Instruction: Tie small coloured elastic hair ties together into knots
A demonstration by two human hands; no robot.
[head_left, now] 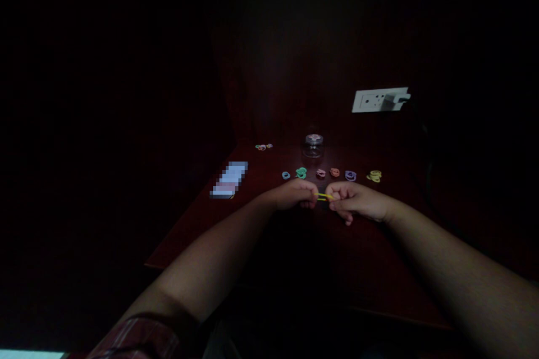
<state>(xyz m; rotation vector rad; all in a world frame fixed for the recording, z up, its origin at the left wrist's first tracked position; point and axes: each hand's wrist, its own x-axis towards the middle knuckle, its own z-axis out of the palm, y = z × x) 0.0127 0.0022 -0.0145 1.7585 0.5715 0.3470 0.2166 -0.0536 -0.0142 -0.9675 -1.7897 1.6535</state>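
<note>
A yellow rubber band (322, 196) is stretched between my two hands, above the dark red table. My left hand (298, 193) is closed on its left end, and my right hand (350, 200) grips the other end with fingers bent. Just beyond the hands lies a row of small band piles: blue (286, 175), green (301, 173), pink (320, 173), orange (334, 172), purple (350, 175) and yellow (374, 175). The parts of the band inside my fingers are hidden.
A clear lidded jar (313, 146) stands behind the row. Mixed-colour bands (263, 147) lie at the far left of the table (197, 224). A blurred-out bright phone-like rectangle (229, 180) rests on the left. A wall socket (380, 100) holds a plug at the right.
</note>
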